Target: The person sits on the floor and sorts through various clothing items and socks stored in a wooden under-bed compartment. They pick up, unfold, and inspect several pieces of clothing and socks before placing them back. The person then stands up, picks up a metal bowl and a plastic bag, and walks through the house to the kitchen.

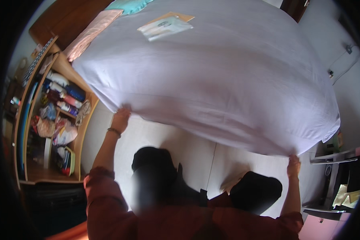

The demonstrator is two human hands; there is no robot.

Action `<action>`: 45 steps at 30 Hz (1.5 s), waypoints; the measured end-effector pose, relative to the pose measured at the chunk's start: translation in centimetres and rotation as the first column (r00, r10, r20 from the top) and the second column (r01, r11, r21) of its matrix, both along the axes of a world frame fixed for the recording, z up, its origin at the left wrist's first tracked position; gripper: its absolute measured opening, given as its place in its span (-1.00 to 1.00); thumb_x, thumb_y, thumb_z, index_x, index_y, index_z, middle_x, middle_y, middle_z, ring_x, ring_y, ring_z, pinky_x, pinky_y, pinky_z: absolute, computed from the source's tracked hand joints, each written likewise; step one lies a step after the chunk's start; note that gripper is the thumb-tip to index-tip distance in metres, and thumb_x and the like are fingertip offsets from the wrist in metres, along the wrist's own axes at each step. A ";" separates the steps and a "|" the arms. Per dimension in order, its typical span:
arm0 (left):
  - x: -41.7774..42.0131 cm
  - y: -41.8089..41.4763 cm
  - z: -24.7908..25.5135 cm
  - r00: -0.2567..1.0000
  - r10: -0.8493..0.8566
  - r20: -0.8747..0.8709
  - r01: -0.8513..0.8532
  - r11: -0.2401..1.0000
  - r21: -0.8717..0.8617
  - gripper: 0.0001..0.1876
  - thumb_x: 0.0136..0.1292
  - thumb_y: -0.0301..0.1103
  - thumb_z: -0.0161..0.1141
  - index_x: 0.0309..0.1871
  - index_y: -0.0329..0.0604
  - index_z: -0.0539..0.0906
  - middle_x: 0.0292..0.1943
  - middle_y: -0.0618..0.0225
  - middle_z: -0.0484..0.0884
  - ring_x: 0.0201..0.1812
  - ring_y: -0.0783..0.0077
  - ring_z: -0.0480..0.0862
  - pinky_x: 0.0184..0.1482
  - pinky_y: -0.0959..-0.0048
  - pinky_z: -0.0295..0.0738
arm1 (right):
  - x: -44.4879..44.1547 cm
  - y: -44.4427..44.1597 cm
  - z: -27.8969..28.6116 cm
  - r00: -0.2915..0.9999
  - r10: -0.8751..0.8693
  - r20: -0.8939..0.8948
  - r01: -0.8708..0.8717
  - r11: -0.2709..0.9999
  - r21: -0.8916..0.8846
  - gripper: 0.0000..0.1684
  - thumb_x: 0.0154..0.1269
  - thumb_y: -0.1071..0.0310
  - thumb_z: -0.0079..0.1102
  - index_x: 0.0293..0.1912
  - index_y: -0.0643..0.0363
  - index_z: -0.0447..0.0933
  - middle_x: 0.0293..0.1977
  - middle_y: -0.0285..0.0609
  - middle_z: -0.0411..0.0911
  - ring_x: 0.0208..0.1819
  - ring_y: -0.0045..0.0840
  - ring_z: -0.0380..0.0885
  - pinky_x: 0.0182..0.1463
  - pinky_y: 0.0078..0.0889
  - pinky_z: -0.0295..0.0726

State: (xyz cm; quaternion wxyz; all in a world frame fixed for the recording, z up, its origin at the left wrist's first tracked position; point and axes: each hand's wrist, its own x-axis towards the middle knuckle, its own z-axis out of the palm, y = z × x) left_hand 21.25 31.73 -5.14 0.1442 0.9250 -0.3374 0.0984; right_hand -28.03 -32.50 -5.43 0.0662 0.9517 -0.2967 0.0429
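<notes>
A pale lavender bed sheet (204,78) covers the bed and hangs over its near side. My left hand (122,115) grips the sheet's near edge towards the left, a dark bracelet on the wrist. Far to the right, my right hand (294,164) holds the same edge. Between my hands the edge is stretched in long folds above the floor. A clear plastic zip pouch (166,28) and a brown sheet or envelope (184,16) lie on the bed's far part. A folded peach cloth or pillow (93,34) and a turquoise ruffled one (130,6) rest at the upper left.
A wooden headboard (69,21) stands at the upper left. Beside it, an open wooden shelf unit (87,120) holds bottles and plastic bags. Pale floor tiles (195,153) lie under my knees. At right are a metal-edged rack (333,160), a pink drawer (319,225) and wall cables (346,72).
</notes>
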 end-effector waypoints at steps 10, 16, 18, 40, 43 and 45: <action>-14.1 -3.0 6.0 0.796 -0.226 -0.561 -0.163 0.814 -0.558 -0.73 0.22 -0.21 0.03 -0.15 -0.20 0.56 -0.26 0.21 0.59 -0.18 0.41 0.55 -0.08 0.47 0.41 | 1.3 15.6 9.0 0.878 -0.300 0.372 -0.258 0.357 0.898 -0.67 0.24 0.15 -0.08 -0.31 0.23 0.51 -0.47 -0.28 0.51 -0.33 -0.62 0.45 -0.18 -0.60 0.33; -21.8 -6.6 7.9 0.970 0.010 -0.244 -0.126 0.878 -0.461 -0.76 0.13 -0.26 0.08 -0.17 -0.13 0.55 -0.17 0.23 0.52 -0.08 0.18 0.48 -0.02 0.38 0.38 | 4.1 18.3 11.2 0.989 0.010 0.149 -0.136 0.474 0.870 -0.75 0.08 0.27 0.05 -0.45 0.31 0.51 -0.54 -0.20 0.50 -0.45 -0.54 0.44 -0.31 -0.50 0.40; -22.8 -6.7 9.1 0.987 0.055 -0.152 -0.115 0.898 -0.425 -0.76 0.09 -0.27 0.11 -0.19 -0.12 0.54 -0.21 0.23 0.52 -0.11 0.17 0.49 -0.06 0.35 0.40 | 5.8 19.9 10.4 0.980 0.096 0.172 -0.189 0.697 0.692 -0.74 0.05 0.26 0.07 -0.46 0.30 0.49 -0.52 -0.12 0.51 -0.44 -0.40 0.47 -0.28 -0.40 0.42; -28.7 6.1 11.3 0.853 0.515 -0.088 -0.514 0.798 -0.314 -0.78 -0.01 -0.23 0.21 -0.31 -0.11 0.59 -0.32 0.19 0.49 -0.25 0.16 0.52 -0.16 0.32 0.43 | 18.5 26.9 10.9 0.878 0.475 -0.056 -0.369 0.747 0.553 -0.67 -0.04 0.13 0.13 -0.47 0.25 0.52 -0.52 -0.03 0.53 -0.40 -0.27 0.52 -0.27 -0.32 0.45; -28.2 7.6 11.0 0.864 0.493 -0.105 -0.500 0.809 -0.309 -0.80 0.01 -0.26 0.18 -0.30 -0.13 0.59 -0.34 0.16 0.49 -0.26 0.16 0.51 -0.18 0.33 0.43 | 19.6 31.8 15.0 0.794 0.603 -0.079 -0.444 0.664 0.602 -0.70 -0.07 0.16 0.18 -0.50 0.24 0.52 -0.58 -0.09 0.53 -0.48 -0.35 0.52 -0.33 -0.38 0.46; -27.2 8.8 10.7 0.876 0.415 -0.247 -0.479 0.807 -0.344 -0.81 0.03 -0.28 0.17 -0.32 -0.15 0.59 -0.36 0.17 0.50 -0.28 0.17 0.52 -0.20 0.35 0.44 | 20.5 34.0 16.2 0.780 0.622 -0.071 -0.425 0.610 0.669 -0.72 -0.09 0.19 0.21 -0.51 0.24 0.52 -0.61 -0.13 0.53 -0.52 -0.41 0.51 -0.36 -0.43 0.46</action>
